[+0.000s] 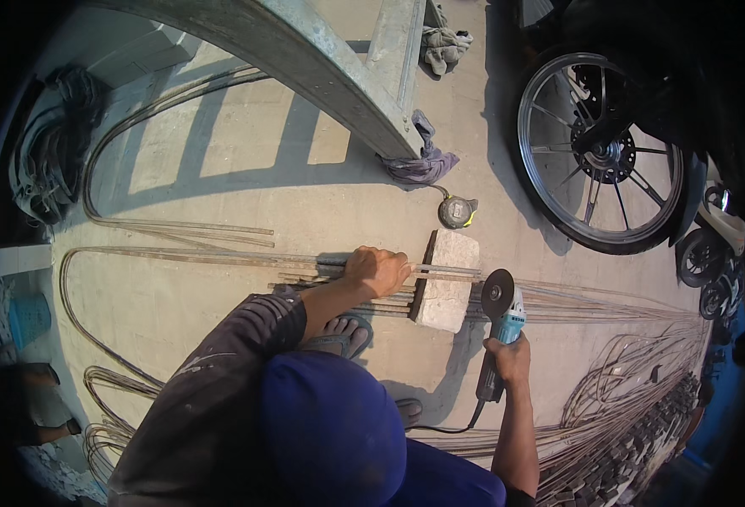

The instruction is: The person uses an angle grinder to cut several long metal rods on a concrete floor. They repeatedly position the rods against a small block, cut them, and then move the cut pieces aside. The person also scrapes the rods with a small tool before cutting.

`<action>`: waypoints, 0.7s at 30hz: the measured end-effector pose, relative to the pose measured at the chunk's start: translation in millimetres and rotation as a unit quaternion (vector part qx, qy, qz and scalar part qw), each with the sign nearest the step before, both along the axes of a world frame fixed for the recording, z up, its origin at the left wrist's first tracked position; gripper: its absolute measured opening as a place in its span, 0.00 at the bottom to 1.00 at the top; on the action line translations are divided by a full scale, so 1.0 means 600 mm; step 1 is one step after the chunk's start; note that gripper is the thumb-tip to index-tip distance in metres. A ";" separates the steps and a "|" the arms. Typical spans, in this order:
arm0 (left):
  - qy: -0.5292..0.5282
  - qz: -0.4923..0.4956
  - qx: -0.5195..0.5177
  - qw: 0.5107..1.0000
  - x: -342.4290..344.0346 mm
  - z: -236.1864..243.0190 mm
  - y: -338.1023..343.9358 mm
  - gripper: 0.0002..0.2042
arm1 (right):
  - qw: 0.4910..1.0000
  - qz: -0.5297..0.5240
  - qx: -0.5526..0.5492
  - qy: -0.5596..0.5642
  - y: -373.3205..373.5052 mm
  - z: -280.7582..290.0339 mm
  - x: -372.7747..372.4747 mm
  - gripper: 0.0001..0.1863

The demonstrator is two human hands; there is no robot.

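At centre frame my left hand (pixel 378 270) presses closed on the steel rods (pixel 220 258) across a stone block (pixel 446 291), while my right hand (pixel 507 355) grips the angle grinder (pixel 502 317).

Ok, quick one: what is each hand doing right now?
Left hand: closed, pressing down on the metal rods lying over the stone block.
Right hand: closed around the angle grinder.

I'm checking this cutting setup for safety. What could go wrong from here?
The left hand presses the steel rods close to the angle grinder in the right hand, so a slip might reach fingers. The foot in a sandal is bare to sparks. The rods on the stone block could roll.
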State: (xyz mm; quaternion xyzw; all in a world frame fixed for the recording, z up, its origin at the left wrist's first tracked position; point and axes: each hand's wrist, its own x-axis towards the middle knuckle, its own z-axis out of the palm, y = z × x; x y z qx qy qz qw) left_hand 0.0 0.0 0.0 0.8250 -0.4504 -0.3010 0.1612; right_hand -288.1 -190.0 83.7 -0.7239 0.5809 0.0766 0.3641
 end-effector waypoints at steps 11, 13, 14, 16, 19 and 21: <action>-0.172 0.025 -0.155 0.973 0.071 -0.039 -0.017 0.30 | 0.925 -0.297 0.060 -0.229 -0.031 0.030 -0.084 0.18; -0.170 0.049 -0.144 0.974 0.107 -0.033 -0.037 0.32 | 0.913 -0.319 0.058 -0.246 -0.021 0.045 -0.102 0.18; -0.165 0.064 -0.115 0.978 0.115 -0.030 -0.040 0.32 | 0.900 -0.343 0.065 -0.260 -0.018 0.050 -0.107 0.18; -0.172 0.048 -0.126 0.976 0.110 -0.027 -0.037 0.33 | 0.892 -0.363 0.055 -0.262 -0.012 0.056 -0.121 0.19; -0.226 0.027 -0.159 0.961 0.083 -0.014 -0.025 0.32 | 0.877 -0.388 0.054 -0.279 0.000 0.057 -0.147 0.19; -0.219 0.006 -0.218 0.951 0.062 0.003 -0.032 0.31 | 0.858 -0.412 0.056 -0.303 0.011 0.053 -0.156 0.20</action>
